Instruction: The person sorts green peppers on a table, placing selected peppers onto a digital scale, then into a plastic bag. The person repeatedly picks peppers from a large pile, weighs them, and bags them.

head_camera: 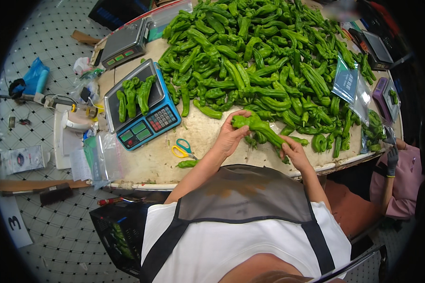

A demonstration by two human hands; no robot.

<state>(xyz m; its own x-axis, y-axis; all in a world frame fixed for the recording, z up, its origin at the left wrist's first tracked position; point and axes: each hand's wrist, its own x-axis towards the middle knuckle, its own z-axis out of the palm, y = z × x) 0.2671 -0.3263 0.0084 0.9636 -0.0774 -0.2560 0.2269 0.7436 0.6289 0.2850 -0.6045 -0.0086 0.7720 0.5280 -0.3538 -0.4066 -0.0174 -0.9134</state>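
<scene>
Between my two hands a long green pepper is held over the table's near side. My left hand grips its thick upper end, thumb on top. Its narrow lower end is pinched in the fingers of my right hand. Just beyond them spreads a large heap of green peppers. To the left, several peppers lie on the metal pan of a blue digital scale. Scissors with one yellow and one teal handle rest near my left forearm, beside a single pepper.
A grey scale stands at the back left, a purple scale at the right. Plastic bags hang at the table's left edge. A black crate with peppers is on the floor. A gloved co-worker is at the right.
</scene>
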